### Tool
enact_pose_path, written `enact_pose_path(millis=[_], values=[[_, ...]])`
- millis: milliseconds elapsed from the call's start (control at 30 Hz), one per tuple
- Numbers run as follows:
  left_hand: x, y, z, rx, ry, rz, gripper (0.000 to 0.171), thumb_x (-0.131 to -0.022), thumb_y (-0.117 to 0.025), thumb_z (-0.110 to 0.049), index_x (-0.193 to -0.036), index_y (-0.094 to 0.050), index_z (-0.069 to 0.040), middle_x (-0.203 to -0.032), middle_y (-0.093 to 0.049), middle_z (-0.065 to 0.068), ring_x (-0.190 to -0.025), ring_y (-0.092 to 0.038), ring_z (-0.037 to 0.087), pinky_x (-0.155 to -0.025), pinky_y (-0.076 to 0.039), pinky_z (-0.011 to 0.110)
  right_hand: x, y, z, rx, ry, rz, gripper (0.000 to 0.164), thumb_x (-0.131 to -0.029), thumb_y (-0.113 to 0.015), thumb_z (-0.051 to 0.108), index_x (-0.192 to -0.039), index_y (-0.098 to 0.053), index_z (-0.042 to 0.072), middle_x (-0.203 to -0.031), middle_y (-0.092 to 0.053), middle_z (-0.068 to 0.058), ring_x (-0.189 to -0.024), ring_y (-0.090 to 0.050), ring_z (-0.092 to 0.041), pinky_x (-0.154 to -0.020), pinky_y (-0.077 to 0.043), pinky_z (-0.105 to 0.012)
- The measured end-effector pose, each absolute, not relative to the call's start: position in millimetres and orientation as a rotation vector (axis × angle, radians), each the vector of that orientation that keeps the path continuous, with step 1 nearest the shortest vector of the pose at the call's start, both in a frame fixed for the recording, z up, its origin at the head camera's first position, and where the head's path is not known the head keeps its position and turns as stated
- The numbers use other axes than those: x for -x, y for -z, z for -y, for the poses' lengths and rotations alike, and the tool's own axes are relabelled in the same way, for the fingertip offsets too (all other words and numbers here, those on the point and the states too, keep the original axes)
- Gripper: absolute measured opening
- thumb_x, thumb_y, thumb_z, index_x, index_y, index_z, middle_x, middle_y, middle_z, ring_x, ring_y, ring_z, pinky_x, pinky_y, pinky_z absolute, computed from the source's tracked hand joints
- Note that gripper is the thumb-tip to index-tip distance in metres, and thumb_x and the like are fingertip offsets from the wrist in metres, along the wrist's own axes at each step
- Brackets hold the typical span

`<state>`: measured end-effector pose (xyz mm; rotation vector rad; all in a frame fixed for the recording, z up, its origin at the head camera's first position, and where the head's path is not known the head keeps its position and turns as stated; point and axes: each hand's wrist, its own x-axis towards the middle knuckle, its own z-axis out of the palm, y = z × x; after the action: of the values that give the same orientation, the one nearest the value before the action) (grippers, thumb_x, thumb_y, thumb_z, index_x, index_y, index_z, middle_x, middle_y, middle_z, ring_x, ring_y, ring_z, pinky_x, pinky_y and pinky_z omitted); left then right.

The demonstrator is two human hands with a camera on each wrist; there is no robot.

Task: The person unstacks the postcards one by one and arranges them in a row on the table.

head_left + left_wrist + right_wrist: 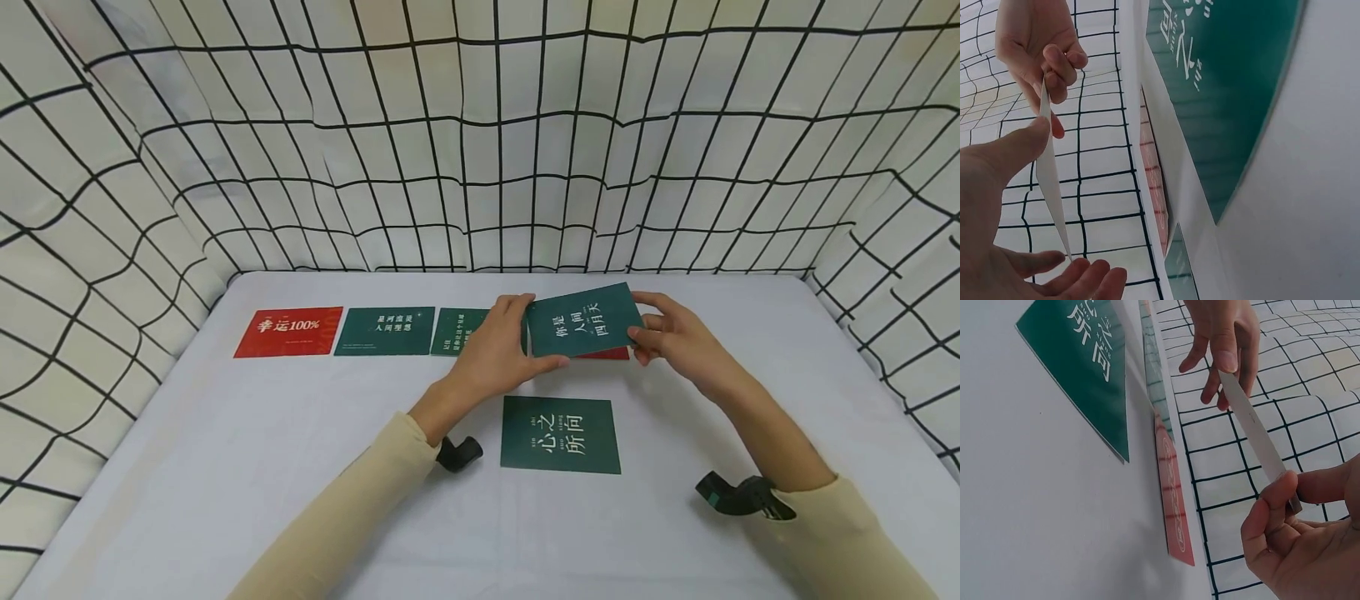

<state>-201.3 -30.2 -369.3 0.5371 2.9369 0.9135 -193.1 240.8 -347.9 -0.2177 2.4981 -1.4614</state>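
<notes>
Head: raised green card (585, 321) is up off the desk (637, 542), between the two hands, printed face toward the camera, tilted with its right side higher. Left hand (491, 346) is at its left end, thumb by the lower edge, fingers up by the top corner. Right hand (671, 333) pinches the right end between thumb and fingers. So both hands are on the same card, apart from each other. Right-end red card (603, 354) lies partly hidden behind it. Row on the left: left-end red card (288, 333), second green card (384, 332), third green card (450, 333) partly covered by left hand. Front green card (561, 435) lies flat, nearer the person, touched by neither hand. Black grid netting (498, 121) stands around the back and sides.

Left wrist: raised green card seen nearly edge-on, pale back visible. Left thumb touches one edge, fingers at the opposite corner; right hand grips the far end. Front green card fills the right, flat on the desk.

Right wrist: right hand's thumb and fingers clamp the near end. Left thumb is on the far end, its other fingers spread. Right-end red card lies flat to the side, clear of both hands.
</notes>
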Motion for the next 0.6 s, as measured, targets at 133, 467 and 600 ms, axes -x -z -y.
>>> enact_pose_path(millis=[133,467,600], values=[[202,367,26,-0.477,-0.951,-2.93,0.106,-0.082,-0.083,-0.058,-0.162,-0.032,-0.012,-0.158,-0.045,0.013,-0.131,-0.058,0.03,-0.106,-0.056,0.05,195,350,-244,0.2,1.496,-2.499,0.068,-0.108,-0.052,0.015,-0.165,-0.017,0.005,-0.085,-0.062,-0.006,-0.078,-0.063,-0.021,-0.079,-0.052,-0.023],[206,368,18,-0.477,-1.089,-2.867,0.089,-0.09,-0.082,-0.04,-0.158,-0.038,-0.003,-0.131,-0.063,0.012,-0.103,-0.061,0.022,-0.08,-0.057,0.032,198,354,-251,0.193,1.598,-2.453,0.068,-0.109,-0.053,0.016,-0.165,-0.016,0.004,-0.086,-0.065,-0.001,-0.076,-0.062,-0.014,-0.077,-0.057,-0.018],[208,370,15,-0.487,-1.156,-2.839,0.087,-0.09,-0.083,-0.034,-0.157,-0.039,0.0,-0.123,-0.063,0.014,-0.099,-0.059,0.022,-0.076,-0.052,0.029,199,354,-253,0.182,1.608,-2.463,0.066,-0.109,-0.052,0.016,-0.164,-0.018,0.005,-0.084,-0.064,0.0,-0.075,-0.061,-0.013,-0.074,-0.055,-0.02]])
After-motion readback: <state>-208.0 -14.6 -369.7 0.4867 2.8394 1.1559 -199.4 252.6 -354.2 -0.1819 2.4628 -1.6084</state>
